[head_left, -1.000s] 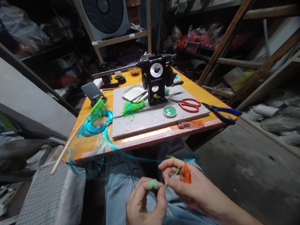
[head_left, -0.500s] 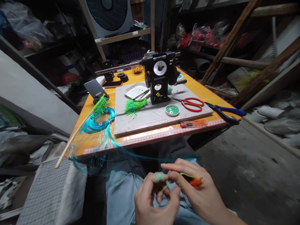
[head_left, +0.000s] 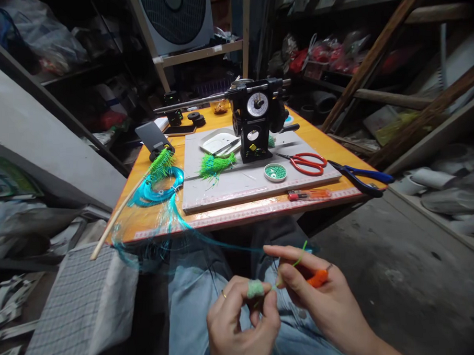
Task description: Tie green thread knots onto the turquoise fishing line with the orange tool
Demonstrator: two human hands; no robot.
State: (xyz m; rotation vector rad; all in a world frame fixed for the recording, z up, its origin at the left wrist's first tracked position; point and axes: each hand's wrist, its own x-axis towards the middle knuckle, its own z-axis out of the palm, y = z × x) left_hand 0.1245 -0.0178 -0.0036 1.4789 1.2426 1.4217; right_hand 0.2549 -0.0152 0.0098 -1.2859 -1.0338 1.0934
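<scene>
- Green strand [head_left: 300, 255]: above denim-clad lap [head_left: 191, 310], short end upright
- Left hand [head_left: 243, 321]: thumb and index (pale-green wrap [head_left: 255, 288] on the latter) pinched on it
- Right hand [head_left: 330, 296]: fingers curled around orange tool [head_left: 318, 278], thumb against strand
- Beyond: green beads [head_left: 275, 171], red-handled scissors [head_left: 308, 164], black machine [head_left: 254, 122]

Light is falling, apparently from above, so your table [head_left: 322, 143] is glowing warmly while the shelves [head_left: 315, 80] are sinking into near-black. Glare is whitening the printed strip [head_left: 231, 216] along its front edge, and shadow is pooling underneath. Your left hand [head_left: 243, 316] and right hand [head_left: 324, 294] are catching moderate light, though the green strand [head_left: 301, 254] is turning indistinct at their fingertips. Toward the margins, the wide lens is stretching and smearing the pipes [head_left: 442, 197] and checked cloth [head_left: 70, 305].
</scene>
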